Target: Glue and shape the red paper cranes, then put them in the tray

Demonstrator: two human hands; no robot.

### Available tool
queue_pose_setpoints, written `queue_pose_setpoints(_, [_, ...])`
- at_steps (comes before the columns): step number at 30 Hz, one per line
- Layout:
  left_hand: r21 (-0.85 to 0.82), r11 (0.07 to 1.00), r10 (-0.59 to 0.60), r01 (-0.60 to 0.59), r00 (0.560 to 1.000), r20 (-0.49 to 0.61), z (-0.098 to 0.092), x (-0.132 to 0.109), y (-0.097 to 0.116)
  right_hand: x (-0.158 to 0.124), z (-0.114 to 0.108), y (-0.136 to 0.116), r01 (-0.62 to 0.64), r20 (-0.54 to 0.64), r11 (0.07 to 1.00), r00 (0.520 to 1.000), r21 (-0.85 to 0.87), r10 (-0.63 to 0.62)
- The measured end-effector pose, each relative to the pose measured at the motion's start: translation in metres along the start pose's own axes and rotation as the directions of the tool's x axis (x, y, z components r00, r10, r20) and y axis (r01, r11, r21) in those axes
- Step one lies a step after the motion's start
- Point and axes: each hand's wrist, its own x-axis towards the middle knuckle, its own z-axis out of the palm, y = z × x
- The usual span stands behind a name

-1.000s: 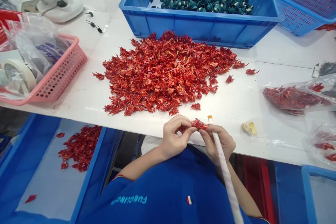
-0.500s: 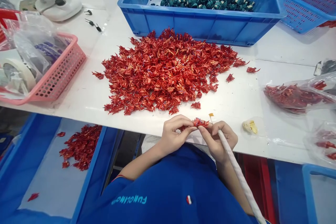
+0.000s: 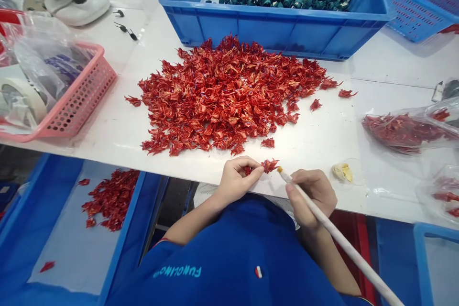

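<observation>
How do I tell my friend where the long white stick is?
Find the big blue plastic crate of dark green curls, then look down past the heap of shiny red crinkled pieces to the white table's near edge. There, the person's right hand grips a long white stick with a yellow tip. Unlike the small red piece in the left hand, it is long and straight.

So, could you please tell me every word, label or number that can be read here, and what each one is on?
"FUNGLIMO" (last letters uncertain), upside down in this view, on the blue shirt.
Small red-and-white badge on the shirt: no readable text.
Purple print on the plastic bag in the pink basket: too blurred to read.
</observation>
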Motion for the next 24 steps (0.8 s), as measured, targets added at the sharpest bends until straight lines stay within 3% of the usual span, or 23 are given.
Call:
queue_pose_setpoints(4, [0.04,0.999,0.025,-0.025,1.0,0.003,0.002,-0.001,-0.004,0.01,0.011,-0.005,0.196,0.133,0.976,0.974,-0.095,-0.183])
queue_pose_setpoints(7, [0.068,0.995,0.074,-0.074,0.997,0.006,0.003,-0.003,-0.006,0.016,0.014,-0.006,0.266,0.199,0.949,0.952,-0.171,-0.231])
queue_pose_setpoints(17, [0.108,0.982,0.155,-0.154,0.988,0.003,0.004,-0.002,-0.004,0.015,0.011,-0.008,0.279,0.205,0.938,0.949,-0.206,-0.237])
queue_pose_setpoints(24, [0.084,0.991,0.107,-0.108,0.994,0.023,0.004,0.001,-0.006,0.016,0.01,-0.007,0.295,0.21,0.928,0.945,-0.226,-0.249])
